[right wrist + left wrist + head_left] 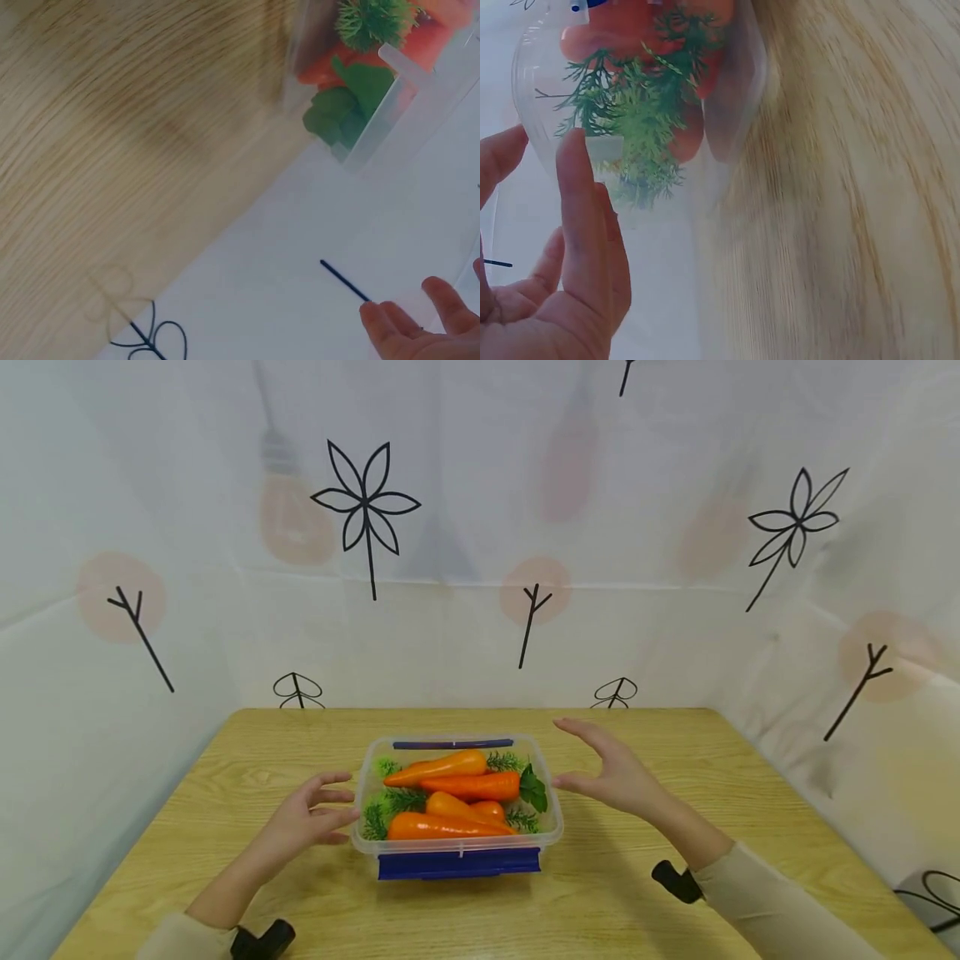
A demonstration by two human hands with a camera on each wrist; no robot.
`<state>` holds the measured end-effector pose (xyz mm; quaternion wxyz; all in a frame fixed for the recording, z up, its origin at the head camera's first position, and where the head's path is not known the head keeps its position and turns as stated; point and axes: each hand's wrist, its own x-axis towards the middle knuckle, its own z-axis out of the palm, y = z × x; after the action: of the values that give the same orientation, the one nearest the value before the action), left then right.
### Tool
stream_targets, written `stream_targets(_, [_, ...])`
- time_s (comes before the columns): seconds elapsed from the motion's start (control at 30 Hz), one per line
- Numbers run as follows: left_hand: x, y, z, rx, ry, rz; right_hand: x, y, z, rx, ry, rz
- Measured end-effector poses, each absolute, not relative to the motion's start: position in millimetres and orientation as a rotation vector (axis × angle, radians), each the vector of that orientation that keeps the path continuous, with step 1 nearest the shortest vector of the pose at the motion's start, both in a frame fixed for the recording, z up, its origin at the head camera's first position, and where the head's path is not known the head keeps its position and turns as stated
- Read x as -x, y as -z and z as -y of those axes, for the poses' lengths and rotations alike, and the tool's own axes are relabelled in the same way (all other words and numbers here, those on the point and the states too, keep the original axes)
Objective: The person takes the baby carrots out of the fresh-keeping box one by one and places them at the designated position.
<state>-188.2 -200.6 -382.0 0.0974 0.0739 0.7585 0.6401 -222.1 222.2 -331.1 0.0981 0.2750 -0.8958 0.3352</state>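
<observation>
A clear plastic food box [362,847] stands on the table, with a blue clip [459,863] along its front and another blue strip [453,744] at its back edge. Several orange carrots [442,767] lie inside, among feathery green sprigs [641,112] and a broad green leaf [345,112] at the right end. My left hand [303,818] is by the box's left side, fingertips close to the rim; contact is unclear. On the other side, my right hand [618,772] is spread, its thumb near the right rim and its fingers apart from the box. Neither hand holds anything.
The wooden table [292,739] extends around the box on all sides. A pale cloth [450,635] printed with plants and bulbs hangs behind and beside it. Dark wrist mounts [677,882] sit at both sleeve ends.
</observation>
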Motion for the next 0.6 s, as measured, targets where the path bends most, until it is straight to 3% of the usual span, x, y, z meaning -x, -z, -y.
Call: stream_targets(0.6, [193.2,376.3,192.1,-0.131,-1.938,-2.177,241.1,329.4,-204.6,-1.116,-1.008,2.65])
